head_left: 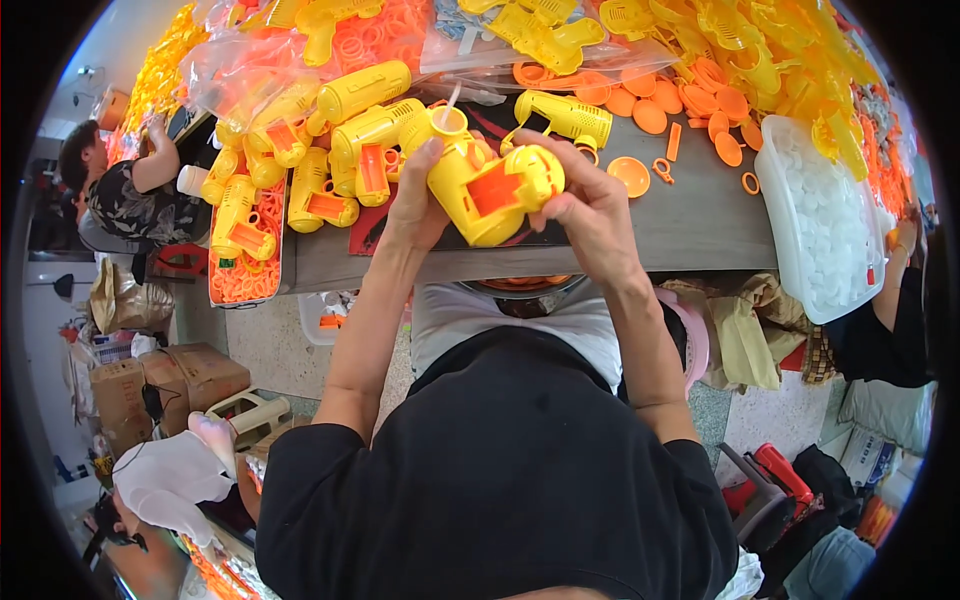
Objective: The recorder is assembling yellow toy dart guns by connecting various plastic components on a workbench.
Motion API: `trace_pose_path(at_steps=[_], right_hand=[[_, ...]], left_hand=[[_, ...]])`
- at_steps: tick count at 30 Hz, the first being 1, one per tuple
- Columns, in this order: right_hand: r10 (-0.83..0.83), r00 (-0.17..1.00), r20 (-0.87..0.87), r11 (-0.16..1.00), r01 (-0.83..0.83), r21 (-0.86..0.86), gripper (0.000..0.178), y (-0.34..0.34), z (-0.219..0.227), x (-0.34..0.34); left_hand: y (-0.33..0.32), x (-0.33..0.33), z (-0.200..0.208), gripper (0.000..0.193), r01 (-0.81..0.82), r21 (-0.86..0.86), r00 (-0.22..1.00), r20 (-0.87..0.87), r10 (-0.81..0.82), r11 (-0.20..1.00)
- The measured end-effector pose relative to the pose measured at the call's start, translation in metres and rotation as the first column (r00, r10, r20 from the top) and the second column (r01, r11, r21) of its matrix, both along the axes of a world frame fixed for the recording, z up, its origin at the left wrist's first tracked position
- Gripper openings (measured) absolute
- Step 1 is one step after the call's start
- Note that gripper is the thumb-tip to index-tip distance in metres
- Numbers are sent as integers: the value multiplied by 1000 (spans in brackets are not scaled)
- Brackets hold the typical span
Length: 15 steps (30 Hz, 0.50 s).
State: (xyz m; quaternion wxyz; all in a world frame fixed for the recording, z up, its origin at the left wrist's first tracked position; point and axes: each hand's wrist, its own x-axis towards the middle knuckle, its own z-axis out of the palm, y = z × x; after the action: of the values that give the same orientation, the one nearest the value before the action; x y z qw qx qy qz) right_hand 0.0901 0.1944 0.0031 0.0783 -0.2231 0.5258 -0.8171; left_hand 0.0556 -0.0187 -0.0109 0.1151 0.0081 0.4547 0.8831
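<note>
Over the table's front edge, both hands hold a yellow plastic toy body with an orange rectangular recess. My left hand grips its left side, by the round open end. The fingers of my right hand are closed on its right end. Similar yellow toy bodies with orange parts are piled just left of my hands. Another yellow toy body lies on the table behind my right hand. Right of that hand are an orange disc and a small orange ringed piece.
A white tub of translucent pieces stands at the table's right edge. Orange discs and heaps of yellow shells cover the back. A box of small orange parts is at left. Other people sit at both sides.
</note>
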Motion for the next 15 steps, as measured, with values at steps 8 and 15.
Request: trace_pose_path(at_steps=[8, 15], right_hand=[[-187, 974, -128, 972, 202, 122, 63, -8, 6, 6], [-319, 932, -170, 924, 346, 163, 46, -10, -23, 7]], left_hand=[[-9, -10, 8, 46, -295, -208, 880, -439, 180, 933], [-12, -14, 33, 77, -365, -311, 714, -698, 50, 878]])
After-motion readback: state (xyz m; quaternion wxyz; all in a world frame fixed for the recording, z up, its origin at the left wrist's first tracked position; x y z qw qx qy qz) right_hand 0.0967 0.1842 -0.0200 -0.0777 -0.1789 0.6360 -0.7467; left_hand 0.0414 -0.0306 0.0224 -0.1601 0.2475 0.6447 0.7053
